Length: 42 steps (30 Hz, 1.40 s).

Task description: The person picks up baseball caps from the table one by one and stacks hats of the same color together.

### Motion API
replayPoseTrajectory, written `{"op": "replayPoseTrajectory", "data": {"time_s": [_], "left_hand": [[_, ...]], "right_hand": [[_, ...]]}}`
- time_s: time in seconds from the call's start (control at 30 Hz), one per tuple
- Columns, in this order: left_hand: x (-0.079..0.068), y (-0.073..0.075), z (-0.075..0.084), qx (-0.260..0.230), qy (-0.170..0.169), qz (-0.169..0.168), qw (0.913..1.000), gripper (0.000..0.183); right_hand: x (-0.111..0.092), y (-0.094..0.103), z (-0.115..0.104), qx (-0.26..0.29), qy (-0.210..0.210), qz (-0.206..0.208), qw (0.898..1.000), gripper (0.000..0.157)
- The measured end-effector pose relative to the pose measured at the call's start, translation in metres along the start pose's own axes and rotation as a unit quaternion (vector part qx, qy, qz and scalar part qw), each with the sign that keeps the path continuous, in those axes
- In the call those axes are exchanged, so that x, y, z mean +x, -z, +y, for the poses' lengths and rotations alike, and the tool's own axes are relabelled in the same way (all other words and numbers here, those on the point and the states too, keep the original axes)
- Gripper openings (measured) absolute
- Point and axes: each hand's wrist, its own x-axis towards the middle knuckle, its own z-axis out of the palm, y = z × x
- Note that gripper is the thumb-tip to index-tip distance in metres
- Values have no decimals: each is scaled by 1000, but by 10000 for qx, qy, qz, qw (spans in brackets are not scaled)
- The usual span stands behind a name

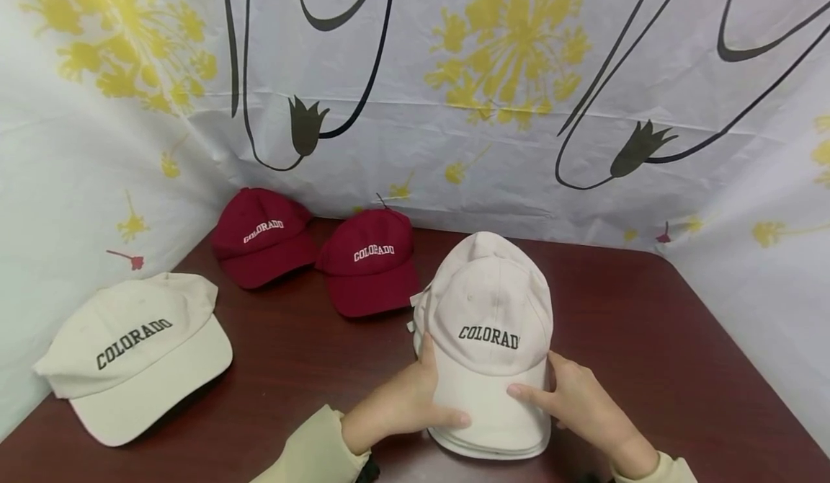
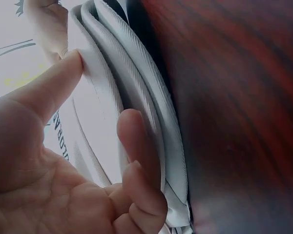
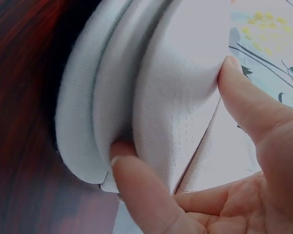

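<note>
A stack of cream baseball caps (image 1: 496, 310) with dark COLORADO lettering lies on the table, brims toward me. Three brim edges show one above another in the left wrist view. My left hand (image 1: 408, 396) holds the stack's left side, thumb on top of the upper brim, other fingers along the brim edges. On the opposite side my right hand (image 1: 580, 396) pinches the top cap's brim (image 3: 185, 92). Its thumb presses from above, and a fingertip (image 3: 136, 180) tucks in below that brim. The top cap's last letter is partly hidden in a fold.
Another cream cap (image 1: 143, 353) sits at the left of the dark red wooden table (image 1: 622, 310). Two maroon COLORADO caps, one farther left (image 1: 262, 238) and one nearer the stack (image 1: 372, 263), stand at the back. A flower-print cloth (image 1: 402, 72) hangs behind and along the sides.
</note>
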Motion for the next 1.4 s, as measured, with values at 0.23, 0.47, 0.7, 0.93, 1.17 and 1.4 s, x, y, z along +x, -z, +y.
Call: {"op": "replayPoseTrajectory", "data": {"time_s": [0.23,0.47,0.7,0.93,1.17,1.4], "left_hand": [[0,1,0,342,256,-74,9991,123],[1,0,0,604,542,-264,9964,121],[2,1,2,717,551,-322,9954,120],[3,2,1,748,571,-340,9950,120],[5,4,2,640,694,-355,9949,120],[5,15,-1,536,353,-313,9974,109]], "right_hand": [[0,2,1,-457,99,5,9989,75],[-1,3,3,-1155,117,24,9932,84],[2,3,5,-1200,65,-56,9927,87],[3,4,6,-1205,127,-80,9926,88],[3,4,7,-1003,315,-65,9944,88],[3,3,6,-839,629,167,9943,88]]}}
